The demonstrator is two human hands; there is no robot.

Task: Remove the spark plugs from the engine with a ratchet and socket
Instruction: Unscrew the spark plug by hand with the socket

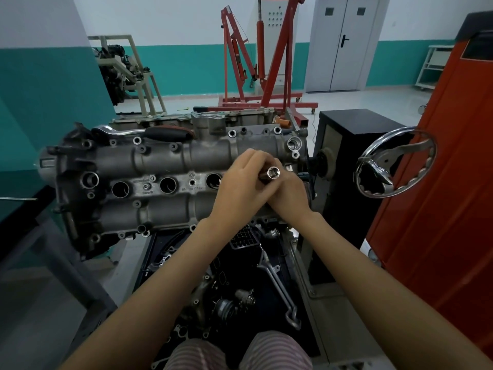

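The grey engine head [160, 161] lies across the stand in front of me, with three open spark plug wells [168, 185] showing along its middle. Both hands meet over its right end. My left hand [240, 182] and my right hand [288, 193] together grip a chrome socket [273, 172], whose open end faces up toward me. The rest of the tool below the socket is hidden by my fingers. A ratchet [144, 132] with a black handle rests along the far top edge of the engine.
A chrome handwheel [394, 164] of the engine stand sticks out at the right, beside a black box and an orange cabinet [448, 182]. Loose parts and a wrench [280, 287] lie in the tray below. A red engine hoist [266, 62] stands behind.
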